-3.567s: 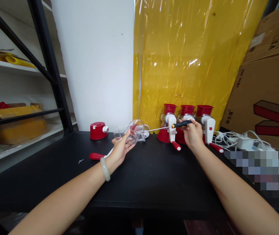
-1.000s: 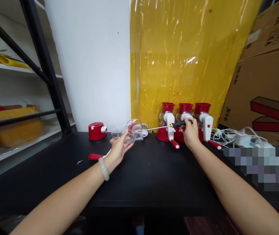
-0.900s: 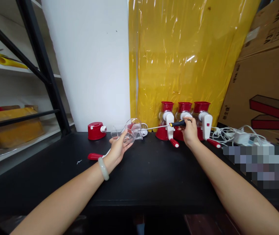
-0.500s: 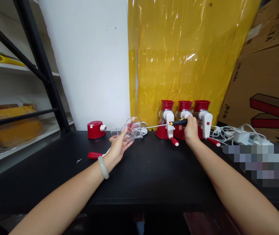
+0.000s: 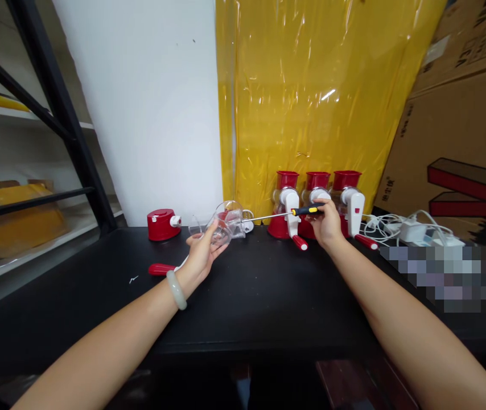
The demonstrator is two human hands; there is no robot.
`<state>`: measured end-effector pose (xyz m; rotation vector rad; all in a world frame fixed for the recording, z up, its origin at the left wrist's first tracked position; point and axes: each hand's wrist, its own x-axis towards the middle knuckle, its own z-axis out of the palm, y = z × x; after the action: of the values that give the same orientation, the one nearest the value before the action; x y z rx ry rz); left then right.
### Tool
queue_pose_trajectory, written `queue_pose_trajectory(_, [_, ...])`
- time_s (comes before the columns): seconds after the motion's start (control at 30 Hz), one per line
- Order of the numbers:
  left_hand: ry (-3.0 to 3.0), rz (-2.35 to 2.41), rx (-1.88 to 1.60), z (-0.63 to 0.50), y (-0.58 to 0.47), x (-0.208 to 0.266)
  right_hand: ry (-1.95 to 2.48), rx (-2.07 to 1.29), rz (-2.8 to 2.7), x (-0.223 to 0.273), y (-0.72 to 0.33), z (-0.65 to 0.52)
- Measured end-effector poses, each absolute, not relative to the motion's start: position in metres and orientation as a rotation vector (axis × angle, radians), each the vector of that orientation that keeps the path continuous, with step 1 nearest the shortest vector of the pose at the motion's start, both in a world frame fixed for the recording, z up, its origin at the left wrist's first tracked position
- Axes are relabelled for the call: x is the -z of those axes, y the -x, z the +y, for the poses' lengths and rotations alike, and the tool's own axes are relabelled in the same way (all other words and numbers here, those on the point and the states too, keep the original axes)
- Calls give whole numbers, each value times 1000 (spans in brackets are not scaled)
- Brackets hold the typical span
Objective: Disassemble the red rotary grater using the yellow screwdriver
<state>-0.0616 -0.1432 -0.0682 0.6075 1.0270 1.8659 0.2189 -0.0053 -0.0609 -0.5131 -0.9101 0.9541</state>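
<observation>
My left hand [image 5: 204,250] is closed around a clear plastic grater housing [image 5: 226,225], held just above the black table. My right hand [image 5: 327,225] grips the black and yellow handle of a screwdriver [image 5: 268,216]. Its long metal shaft points left, and the tip meets the right end of the clear housing. Behind the housing, a white round part [image 5: 248,221] is partly hidden. A red base [image 5: 163,225] with a white knob stands left of my left hand. A crank with a red handle [image 5: 161,269] lies partly behind my left wrist.
Several red and white hand-crank graters [image 5: 286,205] stand in a row at the back right. White cables and adapters [image 5: 414,230] lie beyond them. A cardboard box [image 5: 460,131] leans at right, a shelf rack [image 5: 55,108] stands at left. Small white scraps [image 5: 133,279] lie on the table [image 5: 251,307].
The whole view has shifted slightly. My right-hand fingers have changed their hold, now more open along the screwdriver's handle, which looks turned. The tip stays at the clear housing.
</observation>
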Motion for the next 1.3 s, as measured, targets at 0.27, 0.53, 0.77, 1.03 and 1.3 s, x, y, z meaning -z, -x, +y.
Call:
queue_pose_trajectory(0.27, [-614,1032,-1858,-144,60,67,430,-940,-921,65,-220,-4])
queue_pose_trajectory(0.53, [-602,1041,-1859,-144,61,66,728,-628,-994,70,-221,0])
queue_pose_trajectory(0.77, [-633,1047,-1843,-142,62,69,685,-726,-920,66,-218,-1])
queue_pose_trajectory(1.03, [-576,1048,-1839,-141,63,69,544,-818,-957,61,-217,-1])
queue_pose_trajectory(1.3, [-558,987,-1831,-140,67,72,497,-860,-961,61,-220,-3])
